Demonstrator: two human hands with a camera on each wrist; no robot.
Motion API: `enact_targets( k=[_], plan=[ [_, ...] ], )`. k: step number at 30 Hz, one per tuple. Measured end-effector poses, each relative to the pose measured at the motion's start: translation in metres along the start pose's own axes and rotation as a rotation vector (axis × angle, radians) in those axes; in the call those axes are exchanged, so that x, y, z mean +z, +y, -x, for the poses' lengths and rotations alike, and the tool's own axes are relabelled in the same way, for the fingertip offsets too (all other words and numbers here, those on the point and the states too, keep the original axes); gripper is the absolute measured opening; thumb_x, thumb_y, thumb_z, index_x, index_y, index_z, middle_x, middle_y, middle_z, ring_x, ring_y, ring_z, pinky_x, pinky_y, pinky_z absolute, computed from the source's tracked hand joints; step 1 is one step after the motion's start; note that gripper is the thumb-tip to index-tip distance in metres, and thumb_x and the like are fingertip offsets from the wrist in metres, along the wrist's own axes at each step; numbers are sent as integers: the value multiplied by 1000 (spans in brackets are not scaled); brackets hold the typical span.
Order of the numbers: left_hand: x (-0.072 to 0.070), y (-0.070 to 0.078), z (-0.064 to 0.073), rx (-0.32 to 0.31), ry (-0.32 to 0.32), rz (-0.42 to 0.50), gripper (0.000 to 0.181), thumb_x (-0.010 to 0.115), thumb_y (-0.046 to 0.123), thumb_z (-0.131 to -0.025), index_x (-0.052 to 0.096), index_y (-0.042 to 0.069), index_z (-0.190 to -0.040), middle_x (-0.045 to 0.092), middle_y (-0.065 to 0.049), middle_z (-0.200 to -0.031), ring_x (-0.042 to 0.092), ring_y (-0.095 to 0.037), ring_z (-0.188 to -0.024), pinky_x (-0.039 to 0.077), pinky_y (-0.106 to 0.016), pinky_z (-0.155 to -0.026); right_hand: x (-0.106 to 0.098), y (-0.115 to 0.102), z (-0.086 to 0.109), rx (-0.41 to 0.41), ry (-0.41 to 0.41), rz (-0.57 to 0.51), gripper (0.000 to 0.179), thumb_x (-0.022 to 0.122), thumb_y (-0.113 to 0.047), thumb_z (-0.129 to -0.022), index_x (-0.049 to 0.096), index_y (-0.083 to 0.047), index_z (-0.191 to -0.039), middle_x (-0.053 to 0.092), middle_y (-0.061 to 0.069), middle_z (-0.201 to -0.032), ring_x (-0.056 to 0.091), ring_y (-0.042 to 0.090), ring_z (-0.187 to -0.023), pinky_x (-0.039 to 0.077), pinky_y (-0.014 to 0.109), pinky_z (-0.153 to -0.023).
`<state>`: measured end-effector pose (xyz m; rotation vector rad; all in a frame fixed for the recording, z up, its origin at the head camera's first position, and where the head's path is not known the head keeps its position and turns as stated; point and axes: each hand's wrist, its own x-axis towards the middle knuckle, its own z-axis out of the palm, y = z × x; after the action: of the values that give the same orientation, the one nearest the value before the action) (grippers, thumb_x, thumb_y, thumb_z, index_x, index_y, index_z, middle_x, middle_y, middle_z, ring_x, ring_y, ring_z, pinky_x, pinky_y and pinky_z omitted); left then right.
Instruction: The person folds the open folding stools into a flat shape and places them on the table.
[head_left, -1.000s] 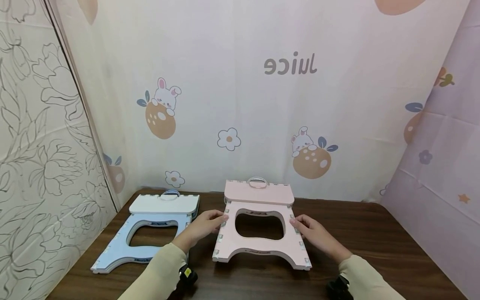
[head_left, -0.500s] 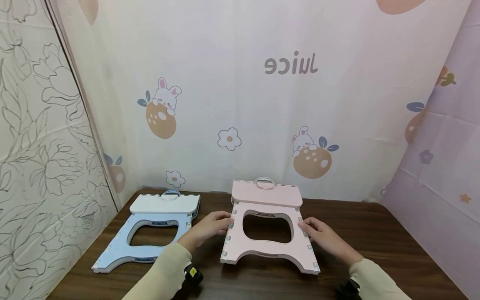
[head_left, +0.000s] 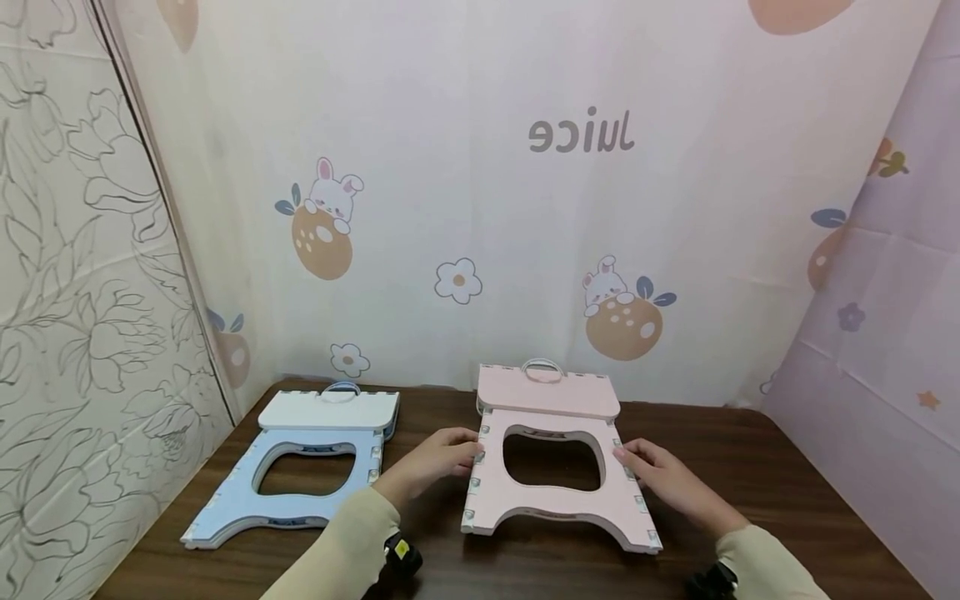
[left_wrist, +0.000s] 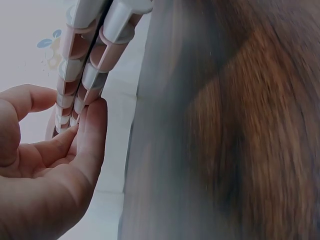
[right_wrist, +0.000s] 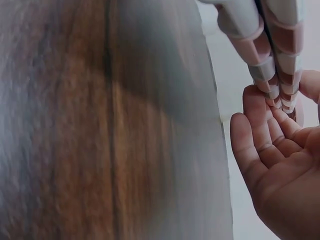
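A pink folding stool [head_left: 558, 500], folded flat with a ring handle at its far end, is gripped by both hands near the table's middle. My left hand [head_left: 442, 462] pinches its left hinged edge, thumb on top and fingers beneath. On the opposite edge my right hand [head_left: 660, 475] holds it the same way. In the left wrist view the hinged edge [left_wrist: 75, 75] runs between thumb and fingers. The right wrist view shows the other hinged edge [right_wrist: 280, 65], with some fingers spread below it. The stool's near end casts a shadow on the table.
A blue folding stool [head_left: 300, 504] with a white top, also folded flat, lies on the left of the dark wooden table [head_left: 750, 467]. A printed curtain [head_left: 480, 208] hangs behind the table, with more cloth at both sides.
Both hands have moved the pink folding stool to the right and slightly nearer, away from the blue one. The blue folding stool has stayed in place.
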<state>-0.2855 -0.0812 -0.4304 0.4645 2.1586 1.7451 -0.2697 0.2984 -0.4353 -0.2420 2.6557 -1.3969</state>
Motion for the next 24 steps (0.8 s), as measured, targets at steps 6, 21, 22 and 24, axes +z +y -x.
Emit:
enact_targets(
  k=[6,21,22,24],
  plan=[
    [11,0,-7,15,-18,43,43,58,21,-103,53,-10,-132,63,-15,-119,65,-27,-106,53,-41,-93,-9,7,4,39,7,-5,51,51,-45,-104,54,2,-126,60,11,-111,58,22,-98,51,37,-81],
    [44,3,-19,18,-62,148,39,60,14,-101,53,-12,-130,64,-14,-112,66,-25,-101,53,-43,-91,-38,25,22,52,-23,47,46,48,-40,-106,54,2,-125,58,10,-106,54,20,-94,47,37,-77],
    [45,4,-19,18,-63,149,39,60,14,-101,54,-12,-130,64,-14,-111,66,-25,-100,53,-43,-91,-39,26,23,55,-20,47,46,48,-40,-106,54,1,-126,58,9,-106,54,20,-94,47,36,-76],
    [47,5,-21,16,-64,155,38,60,14,-101,55,-12,-129,64,-14,-110,66,-24,-99,54,-42,-91,-41,28,24,59,-17,42,46,48,-39,-107,53,2,-127,58,9,-107,54,20,-93,47,36,-76]
  ],
)
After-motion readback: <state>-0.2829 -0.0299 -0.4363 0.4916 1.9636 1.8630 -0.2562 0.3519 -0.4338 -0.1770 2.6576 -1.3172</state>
